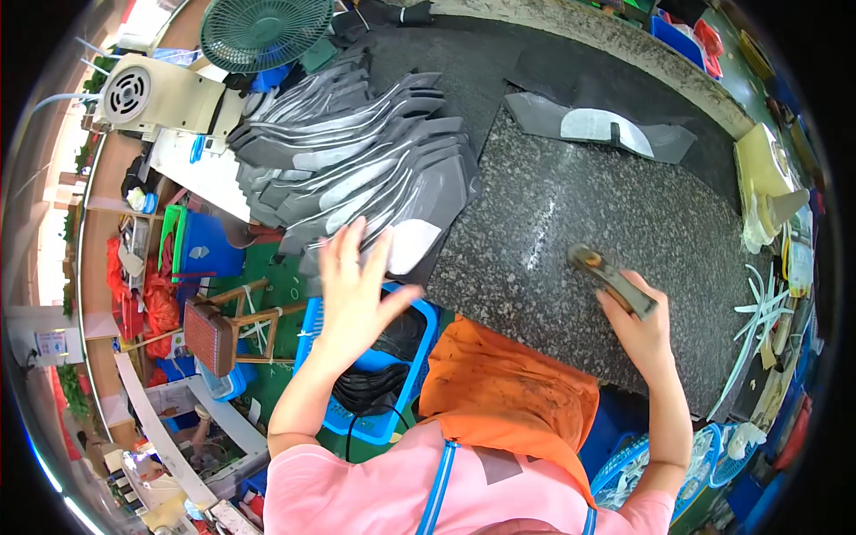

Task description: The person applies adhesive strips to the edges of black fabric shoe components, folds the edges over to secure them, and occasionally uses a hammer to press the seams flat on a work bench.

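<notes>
My right hand (644,332) is wrapped round a hammer (615,278) over the dark speckled stone slab (535,214). The hammer's curved metal head, brownish toward its round end, shows above my fingers. My left hand (355,283) is open with fingers spread, slightly blurred, at the near edge of a pile of cut grey-and-black shoe-upper pieces (357,169). I cannot tell whether its fingertips touch the pile. These pieces overlap in rows, several with white patches. One separate grey piece with a white patch (606,127) lies at the slab's far side on black sheet material (571,80).
Below my left hand stands a blue basket (385,435) with black material inside. A green fan (266,34) and a cream machine (156,94) are at the far left. White strips (765,303) and a yellowish container (762,165) sit along the right edge. Orange cloth (508,374) hangs over my lap.
</notes>
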`<move>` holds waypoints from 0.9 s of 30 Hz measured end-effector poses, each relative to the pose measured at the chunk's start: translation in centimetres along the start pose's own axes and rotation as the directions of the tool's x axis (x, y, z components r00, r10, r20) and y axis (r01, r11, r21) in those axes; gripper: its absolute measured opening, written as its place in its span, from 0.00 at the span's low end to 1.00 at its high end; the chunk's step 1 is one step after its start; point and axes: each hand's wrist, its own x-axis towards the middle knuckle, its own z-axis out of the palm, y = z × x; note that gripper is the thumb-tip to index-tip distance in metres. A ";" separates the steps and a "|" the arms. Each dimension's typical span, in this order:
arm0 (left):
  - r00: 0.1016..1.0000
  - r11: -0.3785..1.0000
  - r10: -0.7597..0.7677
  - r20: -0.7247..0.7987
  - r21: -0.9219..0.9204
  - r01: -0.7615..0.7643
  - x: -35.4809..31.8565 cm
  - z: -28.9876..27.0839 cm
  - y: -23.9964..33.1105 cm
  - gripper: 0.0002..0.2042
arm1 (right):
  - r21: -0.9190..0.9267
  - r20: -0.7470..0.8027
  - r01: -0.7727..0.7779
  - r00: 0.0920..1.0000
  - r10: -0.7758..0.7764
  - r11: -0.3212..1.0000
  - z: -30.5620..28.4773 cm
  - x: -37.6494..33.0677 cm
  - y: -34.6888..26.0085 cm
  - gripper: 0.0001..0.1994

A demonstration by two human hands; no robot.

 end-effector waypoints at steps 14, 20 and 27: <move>0.978 0.930 0.129 -0.164 -0.323 -0.177 8.4 4.0 -3.7 0.08 | -0.206 -0.082 0.799 0.561 -0.824 0.565 14.4 16.0 -7.6 0.12; 0.995 0.958 0.054 -0.080 -0.276 -0.074 8.7 3.2 -3.9 0.10 | -0.205 -0.095 0.829 0.512 -0.854 0.520 11.4 12.0 -7.5 0.11; 0.971 0.981 0.163 -0.173 -0.073 -0.178 10.2 4.7 -5.3 0.08 | 0.043 0.030 0.827 0.560 -0.828 0.561 9.9 3.5 -7.8 0.15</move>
